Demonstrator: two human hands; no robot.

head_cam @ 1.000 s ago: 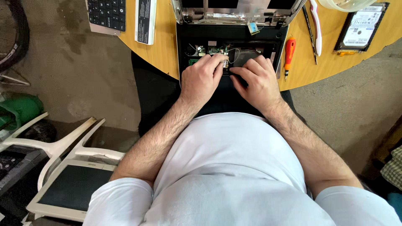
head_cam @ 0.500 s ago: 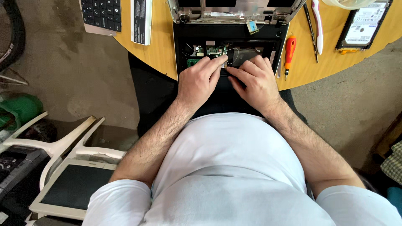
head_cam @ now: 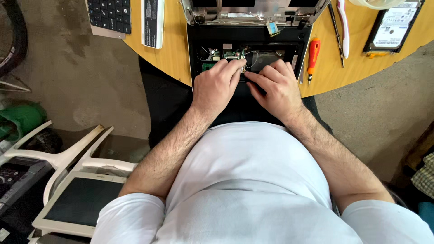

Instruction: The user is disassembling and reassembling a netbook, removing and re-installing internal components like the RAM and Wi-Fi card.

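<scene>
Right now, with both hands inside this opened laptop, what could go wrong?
The left hand and right hand pinch something small beside thin loose wires over the green circuit board; a tug might snag a wire. The opened laptop overhangs the round wooden table toward the lap, so it could slip. The orange screwdriver lies near the edge and may roll off.

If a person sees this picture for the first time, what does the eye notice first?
First, the left hand and right hand, meeting over the opened black laptop at the round wooden table's near edge. Next, the orange screwdriver just right of the laptop, then the bare hard drive at top right.
</scene>
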